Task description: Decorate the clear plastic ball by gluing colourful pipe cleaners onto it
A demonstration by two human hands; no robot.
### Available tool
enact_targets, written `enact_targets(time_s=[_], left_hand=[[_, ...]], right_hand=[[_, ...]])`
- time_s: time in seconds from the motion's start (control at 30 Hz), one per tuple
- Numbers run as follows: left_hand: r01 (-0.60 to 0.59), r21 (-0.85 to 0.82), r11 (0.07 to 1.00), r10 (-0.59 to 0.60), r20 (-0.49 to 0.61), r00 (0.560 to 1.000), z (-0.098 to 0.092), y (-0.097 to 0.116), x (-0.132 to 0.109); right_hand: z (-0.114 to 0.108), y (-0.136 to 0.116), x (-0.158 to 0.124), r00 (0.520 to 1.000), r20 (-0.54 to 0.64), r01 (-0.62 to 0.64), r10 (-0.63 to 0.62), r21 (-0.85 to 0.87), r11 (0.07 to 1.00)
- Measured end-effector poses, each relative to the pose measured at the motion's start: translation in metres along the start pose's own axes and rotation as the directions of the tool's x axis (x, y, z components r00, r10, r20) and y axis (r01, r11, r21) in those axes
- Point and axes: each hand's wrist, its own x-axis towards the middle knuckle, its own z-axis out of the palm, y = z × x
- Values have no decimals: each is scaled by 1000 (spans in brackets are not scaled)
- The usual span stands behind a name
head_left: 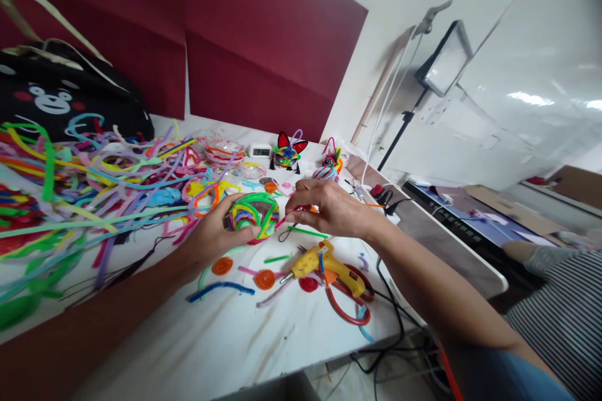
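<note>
My left hand [219, 230] is closed around a round craft piece [266, 207] covered with bands of green, yellow and other coloured pipe cleaners. Just right of it, my right hand [332, 208] pinches a short pink pipe cleaner [281, 223], its tip close to the craft piece; whether they touch I cannot tell. Below my right hand lies a yellow glue gun [350, 277], resting over red-handled scissors [345, 312]. In front are orange coils [222, 265], a red coil [309, 284] and a dark blue pipe cleaner strip [221, 290].
Loose pipe cleaners [108, 182] pile up on the left, before a black bag [70, 97]. At the back stand a small digital clock [259, 151] and a finished-looking eared figure [288, 155]. Black cables [397, 307] hang over the right edge. A person in a striped top [559, 301] is at right.
</note>
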Motion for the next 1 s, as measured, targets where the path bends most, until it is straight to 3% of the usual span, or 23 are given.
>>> enact_targets(time_s=[0.23,1.0], left_hand=[[-34,9,999,34,44,998,0,2,-2],[0,31,1000,-2,61,998,0,2,-2]], right_hand=[[-1,4,14,999,40,-19,16,64,998],[2,-1,47,966,243,-72,93,-92,993]])
